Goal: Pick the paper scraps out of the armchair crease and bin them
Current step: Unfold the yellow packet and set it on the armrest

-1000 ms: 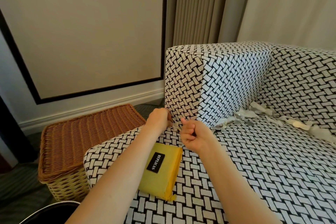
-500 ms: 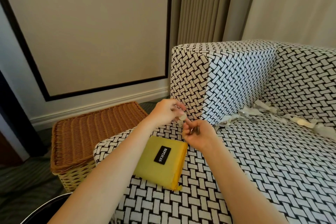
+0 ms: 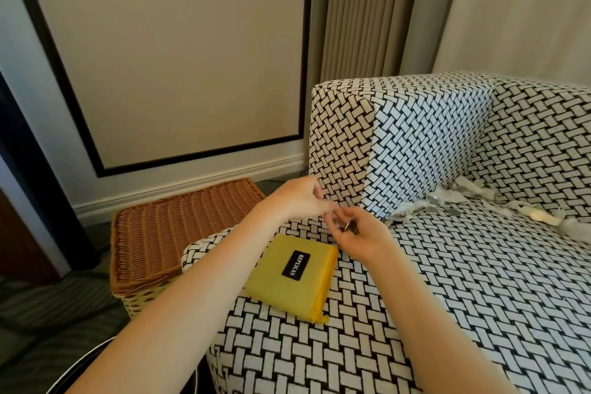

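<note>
I log: lidded wicker basket [image 3: 179, 233] beside armchair [image 3: 479, 281]; paper scraps [image 3: 463, 192] in crease; right hand [image 3: 364, 243] cups grey pieces [image 3: 348, 225]; left hand [image 3: 297, 201] grip unclear

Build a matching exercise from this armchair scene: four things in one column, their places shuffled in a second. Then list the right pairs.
1. yellow pouch
2. wicker basket
3. paper scraps
4. curtain

A. in the armchair crease
B. on the floor
C. hanging behind the armrest
D. flat on the seat cushion

Pairs: 1-D, 2-B, 3-A, 4-C.
</note>
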{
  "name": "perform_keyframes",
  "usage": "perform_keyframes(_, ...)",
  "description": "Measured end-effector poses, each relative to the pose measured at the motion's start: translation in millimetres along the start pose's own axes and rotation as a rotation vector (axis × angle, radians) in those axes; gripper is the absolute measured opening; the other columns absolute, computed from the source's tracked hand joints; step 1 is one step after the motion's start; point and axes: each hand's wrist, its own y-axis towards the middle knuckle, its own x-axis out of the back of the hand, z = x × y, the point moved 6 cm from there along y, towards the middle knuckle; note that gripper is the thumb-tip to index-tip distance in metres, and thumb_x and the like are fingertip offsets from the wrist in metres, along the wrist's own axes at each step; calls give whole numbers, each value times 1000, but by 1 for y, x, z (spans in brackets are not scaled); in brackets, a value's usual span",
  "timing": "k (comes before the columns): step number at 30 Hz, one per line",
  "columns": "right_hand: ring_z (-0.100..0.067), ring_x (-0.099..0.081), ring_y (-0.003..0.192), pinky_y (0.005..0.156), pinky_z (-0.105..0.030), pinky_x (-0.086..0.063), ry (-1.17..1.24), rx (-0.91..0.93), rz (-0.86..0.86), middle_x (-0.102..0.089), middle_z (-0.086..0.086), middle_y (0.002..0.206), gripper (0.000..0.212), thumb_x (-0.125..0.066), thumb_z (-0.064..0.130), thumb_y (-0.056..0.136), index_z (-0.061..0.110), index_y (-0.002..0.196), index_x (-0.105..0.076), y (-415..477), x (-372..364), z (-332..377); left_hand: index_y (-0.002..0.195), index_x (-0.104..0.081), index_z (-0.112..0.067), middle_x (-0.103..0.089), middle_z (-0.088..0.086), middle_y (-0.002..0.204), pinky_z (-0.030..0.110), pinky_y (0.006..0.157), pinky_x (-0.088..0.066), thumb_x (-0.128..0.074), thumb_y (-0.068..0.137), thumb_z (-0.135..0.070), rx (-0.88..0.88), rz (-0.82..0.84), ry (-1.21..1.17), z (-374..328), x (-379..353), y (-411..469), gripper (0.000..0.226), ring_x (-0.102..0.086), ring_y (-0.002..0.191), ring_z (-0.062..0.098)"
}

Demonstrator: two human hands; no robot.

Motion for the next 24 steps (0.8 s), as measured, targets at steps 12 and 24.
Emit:
perform_keyframes(12, -26, -53, 108, 94, -38, -46, 104, 49, 24, -43, -22, 134, 40, -37, -5, 92, -9, 132, -34, -18, -12, 19, 139, -40, -17, -42, 7, 142, 33, 91, -40, -58, 78, -54, 257, 176, 169, 16, -26, -15, 74, -45, 124, 25)
perform_keyframes(24, -35, -46, 123, 107, -38, -37, -136, 41, 107, -46, -23, 131, 41, -31, -18, 89, -14, 130, -32, -31, -21, 27, 89, -54, -15, -56, 10, 94, 35, 85, -45, -56, 78, -33, 481, 155, -616, 21, -23, -5, 21, -52, 90, 25)
